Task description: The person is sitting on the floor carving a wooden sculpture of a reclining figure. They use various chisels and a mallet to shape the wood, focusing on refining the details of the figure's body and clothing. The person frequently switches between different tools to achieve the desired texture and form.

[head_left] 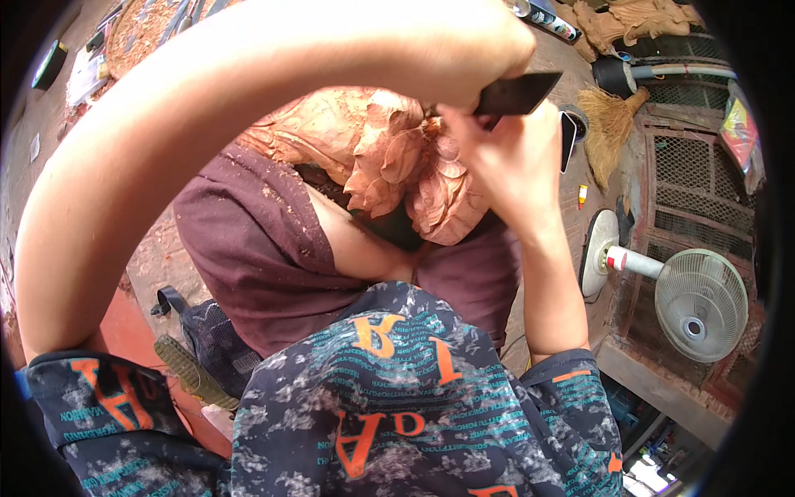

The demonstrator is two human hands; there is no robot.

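Note:
A reddish-brown wood carving (pixel 381 157) with leaf-like relief lies across my lap, between my knees. My left hand (pixel 489 54) reaches over its far side from the left, closed in a fist around a dark, flat-sided tool (pixel 520 94). The tool's broad end sticks out to the right, and its working end is hidden. Just below it, my right hand (pixel 517 161) is bent around the carving's right end, thumb stretched toward the wood. Its other fingers pass behind the tool, so what they grip is hidden.
Wood chips dust my trousers (pixel 240 232). On the right are a straw hand broom (pixel 611 124), a standing fan (pixel 700 306), a phone (pixel 567 142) and a small yellow-and-red tube (pixel 582 195). A spray can (pixel 555 23) lies at the far right. A dark mesh bag (pixel 217 340) rests at left.

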